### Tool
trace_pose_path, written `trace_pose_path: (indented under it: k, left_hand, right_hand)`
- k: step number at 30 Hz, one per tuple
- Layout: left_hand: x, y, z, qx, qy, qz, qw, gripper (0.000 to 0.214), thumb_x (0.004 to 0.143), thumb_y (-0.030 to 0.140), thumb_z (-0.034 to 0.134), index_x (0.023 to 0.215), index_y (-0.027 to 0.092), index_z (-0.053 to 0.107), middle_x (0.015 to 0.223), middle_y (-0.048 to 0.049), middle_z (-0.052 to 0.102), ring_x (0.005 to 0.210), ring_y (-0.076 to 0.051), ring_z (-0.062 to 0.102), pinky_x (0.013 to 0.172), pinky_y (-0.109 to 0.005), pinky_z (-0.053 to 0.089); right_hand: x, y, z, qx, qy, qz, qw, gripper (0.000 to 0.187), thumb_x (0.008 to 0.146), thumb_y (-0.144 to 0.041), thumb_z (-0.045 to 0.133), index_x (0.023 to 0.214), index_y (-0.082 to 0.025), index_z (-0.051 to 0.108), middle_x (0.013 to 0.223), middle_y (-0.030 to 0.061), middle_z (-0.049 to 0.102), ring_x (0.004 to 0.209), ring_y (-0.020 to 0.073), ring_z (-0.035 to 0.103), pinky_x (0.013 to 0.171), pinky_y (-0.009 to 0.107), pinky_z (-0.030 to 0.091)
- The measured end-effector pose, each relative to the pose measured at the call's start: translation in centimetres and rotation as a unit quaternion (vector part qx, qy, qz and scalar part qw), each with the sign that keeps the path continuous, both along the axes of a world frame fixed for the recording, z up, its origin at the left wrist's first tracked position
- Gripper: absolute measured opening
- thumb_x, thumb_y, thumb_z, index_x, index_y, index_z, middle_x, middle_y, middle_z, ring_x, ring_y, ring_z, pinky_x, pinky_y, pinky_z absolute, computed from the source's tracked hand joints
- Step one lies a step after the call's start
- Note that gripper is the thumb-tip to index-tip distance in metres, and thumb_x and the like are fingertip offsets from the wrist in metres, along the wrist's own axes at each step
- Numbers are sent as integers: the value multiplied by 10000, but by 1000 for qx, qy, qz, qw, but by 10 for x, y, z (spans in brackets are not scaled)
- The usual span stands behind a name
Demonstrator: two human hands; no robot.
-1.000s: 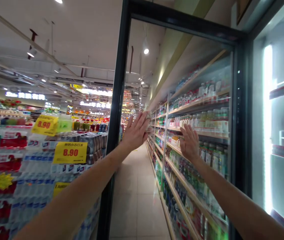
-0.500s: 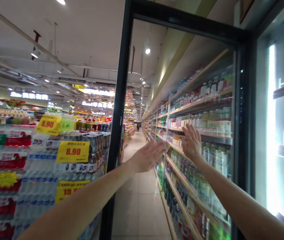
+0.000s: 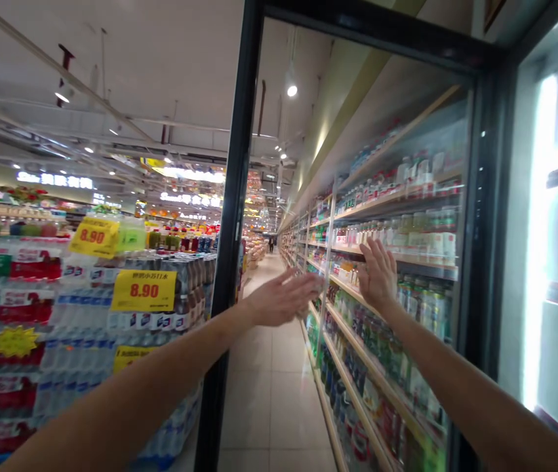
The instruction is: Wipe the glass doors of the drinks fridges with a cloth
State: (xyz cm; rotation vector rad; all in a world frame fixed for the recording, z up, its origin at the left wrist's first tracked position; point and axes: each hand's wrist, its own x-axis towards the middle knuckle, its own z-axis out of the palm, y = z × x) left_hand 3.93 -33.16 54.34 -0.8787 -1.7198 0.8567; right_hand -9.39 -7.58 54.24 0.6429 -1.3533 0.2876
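Both arms reach forward toward a glass door [image 3: 279,157] with a black frame [image 3: 227,262], which is swung out from a lit cooler on the right. My left hand [image 3: 283,296] is stretched out in the middle of the pane, fingers extended and holding nothing. To its right, my right hand [image 3: 378,272] is raised with its fingers up and apart, also with nothing in it. Whether either palm touches the glass, I cannot tell. Through the pane show shelves of bottles [image 3: 421,233].
Stacked packs of bottled drinks [image 3: 77,347] with yellow price signs [image 3: 144,290] stand at left. The cooler's bright light strip [image 3: 539,242] and inner shelves are at right. A tiled aisle floor [image 3: 271,393] runs ahead, with a distant person [image 3: 271,244] in it.
The view has shifted slightly, and more of the cooler's light strip shows further right. Both hands keep nearly the same place and stay open; the door looks almost unmoved.
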Motion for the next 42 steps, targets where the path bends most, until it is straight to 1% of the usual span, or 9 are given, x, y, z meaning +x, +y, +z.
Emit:
trace_pose_path:
  k: [4, 8, 10, 15, 21, 26, 33, 38, 42]
  left_hand:
    - [-1, 2, 5, 210, 73, 37, 974, 527, 860, 308, 445, 1357, 149, 372, 1494, -109, 265, 1402, -263, 169, 1133, -491, 136]
    - [-3, 6, -7, 18, 18, 2, 1000, 500, 877, 324, 400, 1351, 166, 383, 1490, -55, 291, 1399, -199, 189, 1147, -409, 153]
    - [-3, 6, -2, 1, 13, 2, 1000, 494, 883, 328, 381, 1353, 177, 378, 1488, -40, 298, 1395, -182, 203, 1152, -401, 143]
    - [-1, -1, 25, 305, 108, 48, 945, 526, 870, 339, 418, 1360, 157, 363, 1499, -109, 257, 1402, -268, 166, 1133, -492, 143]
    - [-3, 1, -5, 38, 17, 18, 999, 512, 869, 365, 428, 1352, 202, 383, 1489, -42, 298, 1402, -193, 180, 1153, -393, 141]
    - [-4, 3, 21, 245, 102, 43, 963, 512, 874, 336, 417, 1349, 148, 381, 1494, -101, 270, 1399, -259, 182, 1133, -478, 154]
    - [-9, 22, 13, 78, 17, 16, 997, 500, 884, 344, 402, 1359, 192, 368, 1496, -49, 277, 1397, -200, 199, 1152, -423, 148]
    - [-11, 19, 36, 323, 134, 18, 937, 479, 898, 319, 375, 1351, 163, 377, 1489, -98, 285, 1400, -253, 178, 1128, -481, 169]
    - [-13, 26, 20, 138, 62, -9, 988, 461, 904, 324, 368, 1336, 165, 394, 1477, -68, 320, 1388, -216, 224, 1141, -416, 164]
  right_hand:
    - [-1, 0, 0, -2, 1, -1, 1000, 504, 884, -279, 379, 1383, -228, 341, 1428, 89, 395, 1364, 219, 283, 1091, 445, 252]
    - [0, -1, 0, -2, 1, -3, 1000, 515, 881, -268, 387, 1391, -227, 331, 1424, 91, 401, 1361, 217, 290, 1095, 440, 244]
    - [0, -1, 0, -1, 8, 0, 1000, 517, 879, -261, 387, 1392, -226, 332, 1421, 89, 406, 1360, 214, 291, 1096, 433, 244]
    - [0, -1, 1, -4, 8, 1, 1000, 501, 879, -271, 384, 1377, -223, 357, 1413, 94, 415, 1359, 218, 293, 1091, 437, 250]
    - [-1, -1, 0, -4, 4, -3, 1000, 493, 888, -282, 369, 1377, -224, 352, 1417, 93, 411, 1361, 214, 290, 1095, 435, 241]
    - [-1, -1, 0, -6, 10, -3, 1000, 482, 890, -276, 372, 1368, -221, 366, 1408, 102, 422, 1360, 216, 295, 1087, 434, 260]
    - [0, -1, 0, -2, 13, 1, 1000, 485, 886, -259, 383, 1368, -212, 366, 1408, 107, 421, 1361, 213, 293, 1092, 427, 249]
    - [-1, 0, 0, -5, 16, -1, 1000, 478, 886, -266, 378, 1361, -207, 377, 1405, 108, 424, 1360, 209, 293, 1097, 424, 241]
    - [0, 0, 0, -2, 9, -1, 1000, 467, 888, -266, 368, 1348, -192, 394, 1404, 111, 424, 1365, 208, 283, 1099, 421, 240]
